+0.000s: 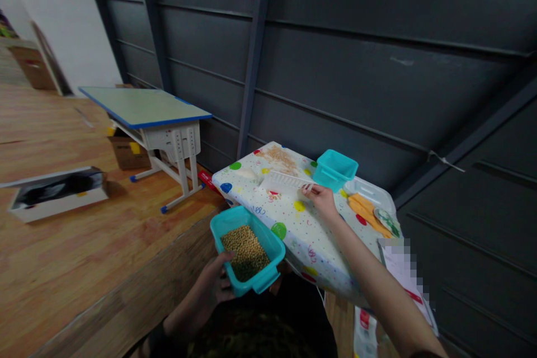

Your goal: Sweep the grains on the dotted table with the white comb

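Observation:
My left hand [218, 282] grips the near side of a teal plastic bin [247, 249] that holds a layer of tan beans [245, 251]. I hold it beside the left edge of a small table covered with a white cloth with coloured dots [293, 218]. My right hand [321, 197] reaches across the table and pinches the end of a white ridged tray [282, 180] that lies flat on the cloth. A patch of tan grains [279, 158] is spread on the cloth at the far end.
An empty teal bin [334, 169] stands at the table's far right, next to a white tray [371, 193] and orange pieces [364, 210]. Papers [403, 274] lie at the near right. A blue-edged desk [145, 106] and an open box [54, 190] stand on the wooden floor at left. Dark wall behind.

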Tool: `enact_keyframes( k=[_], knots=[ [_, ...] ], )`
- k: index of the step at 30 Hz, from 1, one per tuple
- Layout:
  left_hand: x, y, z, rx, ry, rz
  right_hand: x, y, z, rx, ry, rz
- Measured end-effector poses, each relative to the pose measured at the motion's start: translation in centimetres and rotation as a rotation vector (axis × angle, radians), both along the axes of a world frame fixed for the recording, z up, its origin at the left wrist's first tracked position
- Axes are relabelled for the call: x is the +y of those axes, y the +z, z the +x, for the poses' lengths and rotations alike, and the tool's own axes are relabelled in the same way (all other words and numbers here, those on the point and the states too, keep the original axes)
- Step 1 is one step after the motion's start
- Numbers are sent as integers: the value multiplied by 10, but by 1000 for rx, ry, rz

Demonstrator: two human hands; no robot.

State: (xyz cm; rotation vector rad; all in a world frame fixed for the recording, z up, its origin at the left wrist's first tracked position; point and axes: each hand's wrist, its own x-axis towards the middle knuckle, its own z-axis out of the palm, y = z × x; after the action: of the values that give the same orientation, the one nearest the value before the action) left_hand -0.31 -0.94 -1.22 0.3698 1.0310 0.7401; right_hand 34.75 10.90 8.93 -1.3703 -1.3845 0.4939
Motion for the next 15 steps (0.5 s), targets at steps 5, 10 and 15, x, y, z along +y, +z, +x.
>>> enact_keyframes(
  k=[5,10,15],
  knots=[
    [0,1,1,24,-3,5,-4,-5,7,10,-31,8],
    [-2,11,3,58,-7,-1,-13,-13,12,33,-43,-13],
    [-1,14,7,65,4,-23,-15,-14,14,92,-21,-49]
  ],
)
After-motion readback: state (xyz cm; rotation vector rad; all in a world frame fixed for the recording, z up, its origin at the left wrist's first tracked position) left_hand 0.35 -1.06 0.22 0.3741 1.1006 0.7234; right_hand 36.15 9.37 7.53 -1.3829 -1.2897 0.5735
